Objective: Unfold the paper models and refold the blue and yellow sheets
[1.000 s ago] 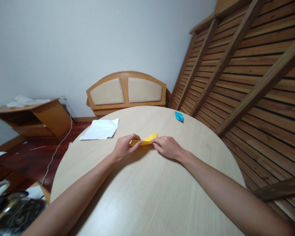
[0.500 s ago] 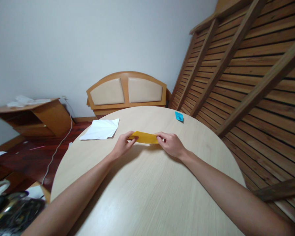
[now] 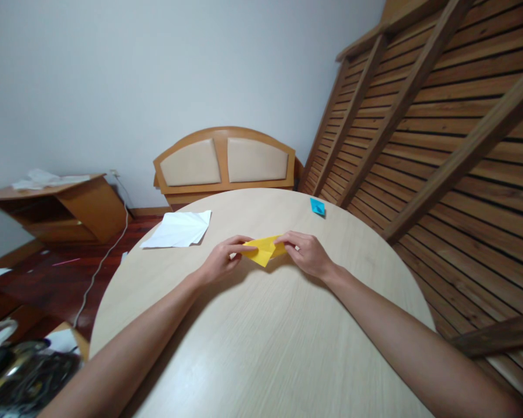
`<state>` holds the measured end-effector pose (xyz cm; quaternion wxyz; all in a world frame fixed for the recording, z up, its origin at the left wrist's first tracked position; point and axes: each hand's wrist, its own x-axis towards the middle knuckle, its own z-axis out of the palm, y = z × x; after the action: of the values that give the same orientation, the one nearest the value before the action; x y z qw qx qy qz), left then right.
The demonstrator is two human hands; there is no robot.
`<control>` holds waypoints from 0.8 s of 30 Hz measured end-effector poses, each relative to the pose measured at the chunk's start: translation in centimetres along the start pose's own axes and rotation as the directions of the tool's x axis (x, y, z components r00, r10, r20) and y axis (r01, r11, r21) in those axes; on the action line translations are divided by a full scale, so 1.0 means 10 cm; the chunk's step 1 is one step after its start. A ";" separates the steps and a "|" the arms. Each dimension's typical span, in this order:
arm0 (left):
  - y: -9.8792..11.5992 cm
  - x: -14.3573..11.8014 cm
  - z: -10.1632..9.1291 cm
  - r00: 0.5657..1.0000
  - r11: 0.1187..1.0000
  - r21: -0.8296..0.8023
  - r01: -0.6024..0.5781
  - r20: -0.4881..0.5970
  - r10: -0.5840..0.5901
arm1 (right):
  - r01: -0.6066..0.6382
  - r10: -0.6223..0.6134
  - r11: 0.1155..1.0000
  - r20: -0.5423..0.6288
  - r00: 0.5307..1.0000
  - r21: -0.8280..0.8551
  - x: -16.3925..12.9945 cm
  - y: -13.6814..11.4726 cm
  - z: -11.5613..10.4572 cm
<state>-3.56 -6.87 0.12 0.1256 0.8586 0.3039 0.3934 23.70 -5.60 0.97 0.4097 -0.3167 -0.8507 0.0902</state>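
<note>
A folded sheet of yellow paper (image 3: pixel 264 249) is held between my two hands, just over the round table (image 3: pixel 261 348). Its lower edge comes to a point facing me, and a fold line runs near its middle. My left hand (image 3: pixel 226 257) grips the left end, with a finger lying across the paper's face. At the right end, my right hand (image 3: pixel 306 253) pinches the upper edge between thumb and fingers. The fingers behind the paper are partly hidden.
White sheets of paper (image 3: pixel 178 228) lie at the table's left. A small blue folded paper piece (image 3: pixel 318 206) rests near the far right edge. Beyond stand a headboard (image 3: pixel 224 134), a low wooden cabinet (image 3: pixel 82 212) and a slatted wooden frame (image 3: pixel 401 128).
The yellow paper has gone from a flat strip to a shape with a point hanging towards me. My left fingers have shifted onto its front; my right hand has moved slightly.
</note>
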 end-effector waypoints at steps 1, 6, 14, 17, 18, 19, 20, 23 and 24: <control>0.02 -0.01 -0.01 0.999 0.999 0.036 -0.006 0.044 0.004 | 0.021 -0.021 1.000 0.006 1.000 -0.019 0.00 0.00 -0.01; 0.14 -0.03 -0.01 0.978 0.975 0.207 -0.080 0.203 0.037 | 0.098 -0.093 0.990 0.051 0.994 -0.099 0.00 -0.01 -0.05; 0.09 -0.01 0.13 1.000 0.953 0.302 0.015 -0.027 -0.007 | 0.310 -0.292 0.946 0.170 0.941 -0.091 0.01 -0.08 0.00; 0.11 0.00 0.14 0.999 0.948 0.316 -0.025 -0.029 0.036 | 0.321 -0.306 0.945 0.185 0.934 -0.055 0.00 -0.12 0.04; 0.12 0.00 0.14 0.998 0.946 0.320 -0.045 -0.018 0.053 | 0.312 -0.298 0.948 0.177 0.938 -0.059 0.00 -0.13 0.06; 0.13 0.00 0.13 0.998 0.944 0.323 -0.064 -0.004 0.069 | 0.305 -0.291 0.950 0.164 0.943 -0.067 0.00 -0.14 0.07; 0.15 0.00 0.13 0.996 0.942 0.325 -0.085 0.011 0.086 | 0.302 -0.288 0.951 0.151 0.946 -0.074 -0.01 -0.15 0.09; 0.19 0.01 0.13 0.989 0.934 0.324 -0.148 0.043 0.142 | 0.307 -0.297 0.949 0.122 0.947 -0.072 -0.02 -0.15 0.13; 0.21 0.02 0.13 0.986 0.930 0.326 -0.168 0.050 0.161 | 0.309 -0.300 0.949 0.116 0.947 -0.066 -0.02 -0.14 0.13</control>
<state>-1.59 -8.36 0.27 -0.0493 0.8942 0.2907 0.3368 22.12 -6.68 0.61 0.3601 -0.1931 -0.9127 0.0069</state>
